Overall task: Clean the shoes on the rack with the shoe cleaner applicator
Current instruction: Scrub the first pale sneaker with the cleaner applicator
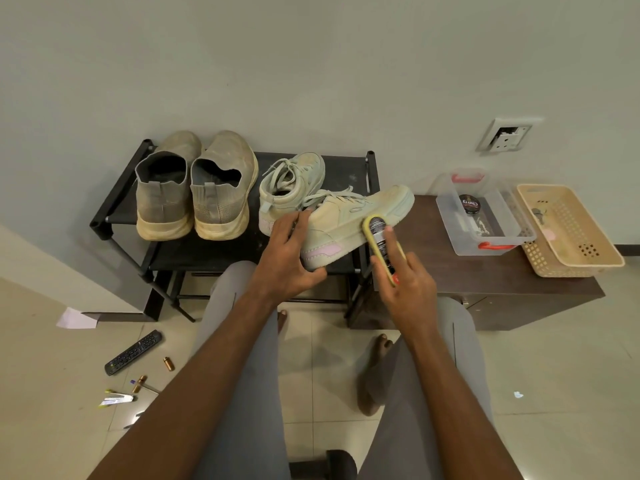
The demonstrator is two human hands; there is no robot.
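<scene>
My left hand (289, 251) grips the heel of a pale green sneaker (356, 216) with a pink heel patch, lifted and tilted over the right end of the black shoe rack (114, 202). My right hand (403, 275) holds a yellow-edged black shoe cleaner applicator (379, 237) pressed against the sneaker's side near the sole. The matching sneaker (291, 183) stands on the rack behind it. A dusty grey slip-on pair (194, 192) sits on the rack's left half.
Right of the rack, a dark wooden cabinet (485, 289) carries a clear plastic box (485, 216) holding a polish tin, and a beige basket (571, 233). A remote (133, 352) and small items lie on the tiled floor at left. My knees and bare feet are below.
</scene>
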